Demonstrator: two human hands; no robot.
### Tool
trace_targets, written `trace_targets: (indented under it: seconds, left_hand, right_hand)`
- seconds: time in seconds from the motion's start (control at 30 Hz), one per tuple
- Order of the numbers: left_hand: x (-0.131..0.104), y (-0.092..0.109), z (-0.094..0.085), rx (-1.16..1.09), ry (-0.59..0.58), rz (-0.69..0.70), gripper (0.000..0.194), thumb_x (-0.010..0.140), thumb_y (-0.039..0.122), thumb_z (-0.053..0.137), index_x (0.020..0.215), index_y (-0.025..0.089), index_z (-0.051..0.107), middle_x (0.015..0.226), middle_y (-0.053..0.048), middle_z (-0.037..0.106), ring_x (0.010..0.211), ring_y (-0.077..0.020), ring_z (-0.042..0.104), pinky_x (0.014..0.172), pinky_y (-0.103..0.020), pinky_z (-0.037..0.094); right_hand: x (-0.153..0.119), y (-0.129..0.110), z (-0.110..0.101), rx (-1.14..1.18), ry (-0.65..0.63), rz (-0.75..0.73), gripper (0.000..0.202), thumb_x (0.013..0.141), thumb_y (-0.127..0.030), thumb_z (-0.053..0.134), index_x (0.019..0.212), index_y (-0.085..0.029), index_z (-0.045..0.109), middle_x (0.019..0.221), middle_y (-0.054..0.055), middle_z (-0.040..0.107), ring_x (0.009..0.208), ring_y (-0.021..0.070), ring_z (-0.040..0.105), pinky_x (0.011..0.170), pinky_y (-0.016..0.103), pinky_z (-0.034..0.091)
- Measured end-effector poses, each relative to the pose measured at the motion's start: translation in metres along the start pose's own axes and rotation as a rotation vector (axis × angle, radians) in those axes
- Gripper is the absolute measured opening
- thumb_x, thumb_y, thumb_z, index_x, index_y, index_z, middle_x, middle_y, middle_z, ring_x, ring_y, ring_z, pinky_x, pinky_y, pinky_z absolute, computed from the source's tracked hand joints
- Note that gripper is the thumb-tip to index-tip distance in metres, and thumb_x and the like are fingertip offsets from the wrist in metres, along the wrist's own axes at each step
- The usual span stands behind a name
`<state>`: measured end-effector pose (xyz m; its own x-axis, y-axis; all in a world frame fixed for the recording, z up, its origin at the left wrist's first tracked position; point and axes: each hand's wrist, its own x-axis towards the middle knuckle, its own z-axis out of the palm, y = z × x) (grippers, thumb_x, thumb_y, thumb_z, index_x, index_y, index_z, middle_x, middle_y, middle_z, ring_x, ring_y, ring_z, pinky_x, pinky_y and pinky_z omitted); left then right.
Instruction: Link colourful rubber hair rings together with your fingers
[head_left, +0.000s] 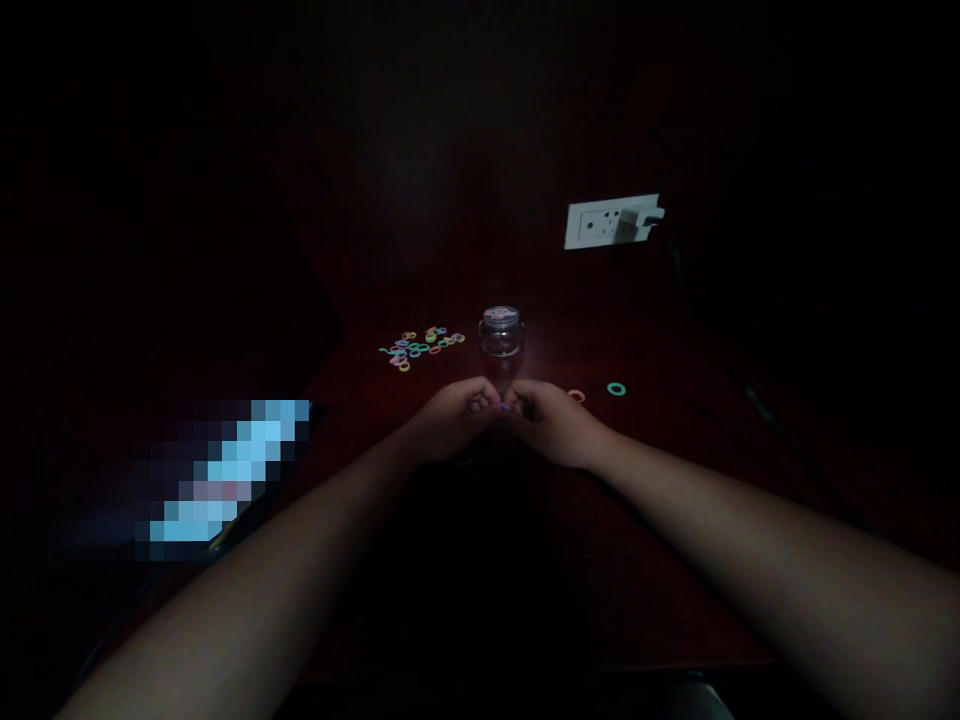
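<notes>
My left hand (459,418) and my right hand (553,422) meet fingertip to fingertip above the dark red table (675,600). Both are closed in a pinch on a small purplish band (505,407), probably a hair tie; only a sliver of it shows. Just behind them stands a clear jar (501,345) with a lid, its lower part hidden by my hands. A pile of coloured hair ties (420,347) lies to the left of the jar. Close to my right hand are a pink hair tie (577,396) and a green hair tie (616,389), lying flat.
A glowing screen (232,475), pixelated, is at the left beside my left forearm. On the wall at the back right is a white socket plate (592,224) with a plug (646,217) in it. A cable (761,405) runs along the right. Most surroundings are too dark to make out.
</notes>
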<state>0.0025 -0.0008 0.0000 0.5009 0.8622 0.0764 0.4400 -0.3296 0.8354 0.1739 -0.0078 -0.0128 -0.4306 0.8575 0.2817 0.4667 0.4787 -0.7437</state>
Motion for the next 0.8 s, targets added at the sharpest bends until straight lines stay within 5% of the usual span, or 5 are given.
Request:
trace_targets:
  seconds: [0.8]
  left_hand:
    - [0.0004,-0.0006,-0.0004,0.033,0.007,0.013,0.018,0.078,0.031,0.051,0.083,0.014,0.053,0.066,0.003,0.048,0.057,-0.0064,0.041,0.052,-0.018,0.033]
  right_hand:
    - [0.0009,0.0015,-0.0008,-0.003,-0.001,-0.002,0.010,0.075,-0.025,0.051,0.068,-0.018,0.047,0.060,-0.003,0.048,0.053,0.0085,0.041,0.049,0.021,0.031]
